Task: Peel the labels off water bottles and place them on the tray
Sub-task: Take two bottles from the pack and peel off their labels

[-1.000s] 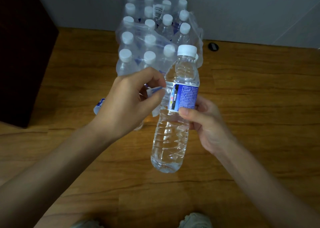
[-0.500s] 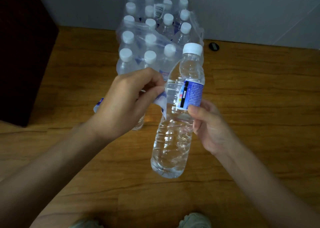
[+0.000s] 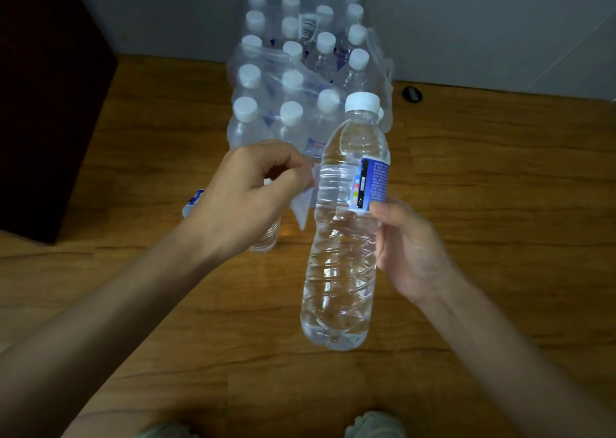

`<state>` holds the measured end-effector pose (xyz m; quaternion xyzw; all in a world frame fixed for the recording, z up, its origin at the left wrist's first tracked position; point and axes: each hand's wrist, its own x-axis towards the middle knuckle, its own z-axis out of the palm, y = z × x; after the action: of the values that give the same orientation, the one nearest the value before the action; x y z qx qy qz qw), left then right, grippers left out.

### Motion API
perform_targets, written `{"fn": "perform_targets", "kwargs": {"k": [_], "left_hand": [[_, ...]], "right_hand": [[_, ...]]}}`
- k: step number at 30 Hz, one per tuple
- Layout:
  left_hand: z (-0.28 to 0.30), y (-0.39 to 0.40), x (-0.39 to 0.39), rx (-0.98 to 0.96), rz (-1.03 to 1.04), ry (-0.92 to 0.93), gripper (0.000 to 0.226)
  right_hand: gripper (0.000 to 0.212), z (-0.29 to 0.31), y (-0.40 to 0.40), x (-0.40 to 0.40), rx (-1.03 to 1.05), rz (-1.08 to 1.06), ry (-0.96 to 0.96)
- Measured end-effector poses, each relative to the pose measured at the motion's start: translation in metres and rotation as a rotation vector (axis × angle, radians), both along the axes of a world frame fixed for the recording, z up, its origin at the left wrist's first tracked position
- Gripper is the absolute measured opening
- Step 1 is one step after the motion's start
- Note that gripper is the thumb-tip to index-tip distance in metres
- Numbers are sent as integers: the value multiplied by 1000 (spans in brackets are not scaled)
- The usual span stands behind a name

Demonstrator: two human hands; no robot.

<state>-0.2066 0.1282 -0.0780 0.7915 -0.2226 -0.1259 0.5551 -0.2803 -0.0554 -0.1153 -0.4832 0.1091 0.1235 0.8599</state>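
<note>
A clear water bottle (image 3: 340, 257) with a white cap is held upright above the wooden floor. My right hand (image 3: 410, 251) grips its middle from the right, thumb on the lower edge of the blue label (image 3: 375, 184). My left hand (image 3: 253, 191) pinches the loose white end of that label at the bottle's left side, pulled away from the plastic. Part of the label still wraps the right side. No tray is in view.
Shrink-wrapped packs of capped water bottles (image 3: 300, 71) stand behind my hands against the wall. A single bottle (image 3: 266, 241) stands on the floor under my left hand, with a blue-and-white scrap (image 3: 193, 201) beside it. Dark furniture (image 3: 43, 104) fills the left. My shoes show at the bottom edge.
The label has come further off as my left hand pulled its free end leftward. The bottle has turned, so less blue label faces me, and it tilted slightly right.
</note>
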Motion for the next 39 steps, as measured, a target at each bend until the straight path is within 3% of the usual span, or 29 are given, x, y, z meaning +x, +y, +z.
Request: {"fn": "perform_targets", "kwargs": {"k": [3, 9, 11, 16, 19, 26, 29, 33, 39], "left_hand": [[-2, -4, -4, -15, 10, 117, 29], [-9, -5, -7, -67, -51, 376, 54], [-10, -5, -8, -56, -74, 322, 47], [-16, -5, -14, 58, -75, 82, 27], [-18, -3, -18, 227, 4, -82, 33], [-23, -11, -18, 61, -124, 229, 45], [-25, -12, -19, -45, -91, 307, 40], [-29, -10, -23, -148, 8, 478, 34], [-38, -5, -22, -128, 79, 478, 33]], "right_hand": [[64, 3, 1, 1, 29, -12, 14], [51, 10, 1, 1, 41, -25, -58], [51, 8, -1, 2, 31, -26, -55], [76, -3, 1, 5, -61, -125, 19], [82, 0, 4, 5, -80, -112, 4], [44, 14, 23, 6, -399, -249, 31], [48, 16, 34, 4, -427, -333, 12], [27, 16, 42, 3, -384, -485, -33], [14, 16, 43, 10, -679, -603, -183]]}}
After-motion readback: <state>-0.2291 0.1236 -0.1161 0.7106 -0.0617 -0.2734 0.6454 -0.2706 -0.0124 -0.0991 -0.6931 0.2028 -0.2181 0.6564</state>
